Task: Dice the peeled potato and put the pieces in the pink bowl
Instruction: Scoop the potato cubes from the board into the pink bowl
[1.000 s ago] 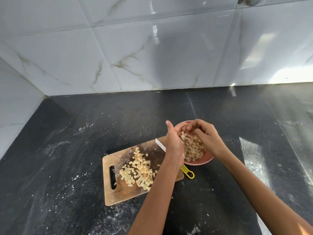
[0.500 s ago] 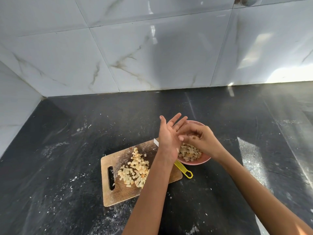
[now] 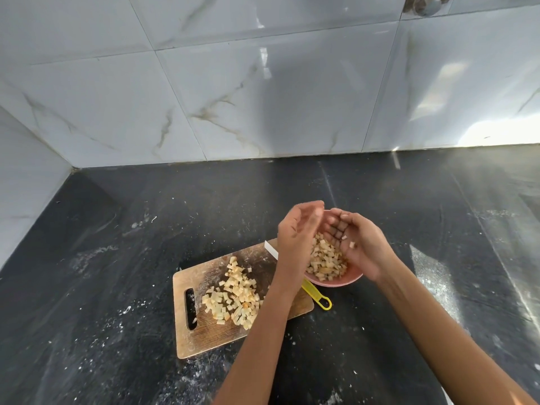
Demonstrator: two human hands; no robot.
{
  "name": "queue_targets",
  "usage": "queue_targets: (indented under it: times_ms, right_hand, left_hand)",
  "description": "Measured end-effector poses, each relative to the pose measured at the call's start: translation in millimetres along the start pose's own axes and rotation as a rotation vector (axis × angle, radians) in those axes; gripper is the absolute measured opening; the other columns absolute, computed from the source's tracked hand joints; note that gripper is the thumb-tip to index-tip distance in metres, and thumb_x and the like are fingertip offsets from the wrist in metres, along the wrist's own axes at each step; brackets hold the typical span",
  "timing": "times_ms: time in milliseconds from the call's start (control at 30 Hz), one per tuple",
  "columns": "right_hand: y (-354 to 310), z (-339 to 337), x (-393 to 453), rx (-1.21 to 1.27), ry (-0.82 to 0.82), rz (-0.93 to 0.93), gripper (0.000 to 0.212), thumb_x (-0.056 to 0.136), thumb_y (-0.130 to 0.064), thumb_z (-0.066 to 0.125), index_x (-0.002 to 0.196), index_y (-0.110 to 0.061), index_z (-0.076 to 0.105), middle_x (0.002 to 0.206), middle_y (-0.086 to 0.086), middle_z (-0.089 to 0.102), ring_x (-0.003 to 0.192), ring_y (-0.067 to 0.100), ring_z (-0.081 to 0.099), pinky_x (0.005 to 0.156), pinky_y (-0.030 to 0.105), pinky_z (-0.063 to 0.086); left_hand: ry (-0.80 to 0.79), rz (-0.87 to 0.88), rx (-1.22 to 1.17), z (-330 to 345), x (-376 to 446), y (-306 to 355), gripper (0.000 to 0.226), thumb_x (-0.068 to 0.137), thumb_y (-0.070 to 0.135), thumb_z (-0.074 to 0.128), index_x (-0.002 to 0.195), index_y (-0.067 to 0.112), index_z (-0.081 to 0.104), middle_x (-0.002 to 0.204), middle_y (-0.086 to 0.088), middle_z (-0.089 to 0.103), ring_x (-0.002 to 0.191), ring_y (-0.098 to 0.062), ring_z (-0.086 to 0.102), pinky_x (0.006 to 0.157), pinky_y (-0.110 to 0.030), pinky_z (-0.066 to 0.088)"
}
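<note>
both hands hover over the pink bowl, which sits on the dark counter just to the right of the wooden cutting board. the left hand is held edge-on with its fingers straight and close together, holding nothing. the right hand is turned palm up, its fingers loosely curled and relaxed, with a couple of small potato bits stuck to the palm. part of the diced potato already lies in the bowl; a larger heap of dice is left on the board, so the transfer looks roughly half done. a knife with a white blade and yellow handle lies across the board's right end, partly hidden under the left forearm.

the step in hand appears to be brushing off the clinging bits. it goes best with the hands kept low and right above the bowl, so that what falls lands inside rather than on the counter. for the heap still on the board, cupping both hands around it and lifting modest handfuls should spill less; moving the knife aside first would keep the fingers away from the blade.
</note>
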State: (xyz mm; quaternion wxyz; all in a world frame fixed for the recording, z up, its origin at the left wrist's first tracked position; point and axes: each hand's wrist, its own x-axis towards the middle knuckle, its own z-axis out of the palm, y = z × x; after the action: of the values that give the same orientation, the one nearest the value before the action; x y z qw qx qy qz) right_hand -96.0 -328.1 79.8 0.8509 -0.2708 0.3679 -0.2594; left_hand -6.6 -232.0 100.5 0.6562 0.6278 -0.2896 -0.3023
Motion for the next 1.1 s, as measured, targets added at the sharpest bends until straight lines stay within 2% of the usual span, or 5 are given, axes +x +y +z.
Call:
queue_targets:
  times_ms: [167,433,733,867,1100]
  right_hand:
    - [1.3,4.4,-3.0,0.253,-0.045,0.155,0.035,0.102,-0.031,0.038,0.094,-0.006,0.061,0.084,0.008,0.066,0.082,0.019,0.063,0.084,0.032,0.053]
    - [2.0,7.0,-15.1,0.265,-0.059,0.135,0.052,0.101,-0.046,0.028,0.117,-0.004,0.055,0.121,0.017,0.065,0.114,0.028,0.06,0.06,0.026,0.055]
    - [9.5,4.3,-25.1,-1.319,0.157,-0.694,0.035,0.078,0.017,0.054,0.096,-0.009,0.068,0.085,-0.01,0.064,0.082,0.007,0.062,0.073,0.0,0.041]
    - [23.1,7.2,-27.1,-1.529,0.265,-0.809,0.007,0.082,-0.014,0.071,0.086,-0.013,0.066,0.091,-0.004,0.063,0.078,0.014,0.059,0.066,0.024,0.047]
    - [86.6,46.5,-51.2,-1.363,-0.243,-0.805,0.012,0.092,-0.013,0.058,0.103,-0.015,0.063,0.101,-0.007,0.062,0.09,0.007,0.056,0.079,0.022,0.045]
  left_hand:
    - [-0.133,0.355,0.543,5.5,-20.0,-30.3,0.024,0.081,0.049,0.062,0.099,0.039,0.074,0.141,0.014,0.046,0.132,-0.008,0.031,0.11,-0.037,0.032]
    - [0.047,0.271,0.747,1.4,-15.6,-38.3,0.013,0.081,0.038,0.07,0.091,0.032,0.076,0.157,-0.003,0.027,0.142,-0.026,0.02,0.113,-0.039,0.013]
    - [0.043,0.323,0.759,-14.4,-13.3,-27.5,0.021,0.082,0.012,0.072,0.102,0.019,0.075,0.108,0.003,0.062,0.105,-0.009,0.048,0.088,-0.02,0.046]
    - [0.045,0.32,0.753,-27.8,-19.3,-23.0,0.019,0.088,0.021,0.068,0.106,0.017,0.074,0.105,0.003,0.065,0.1,-0.007,0.053,0.079,-0.003,0.037]
    - [0.235,0.278,0.766,-94.4,-49.1,-22.8,0.02,0.093,0.017,0.06,0.11,0.019,0.07,0.109,0.009,0.064,0.104,-0.002,0.052,0.09,-0.009,0.039]
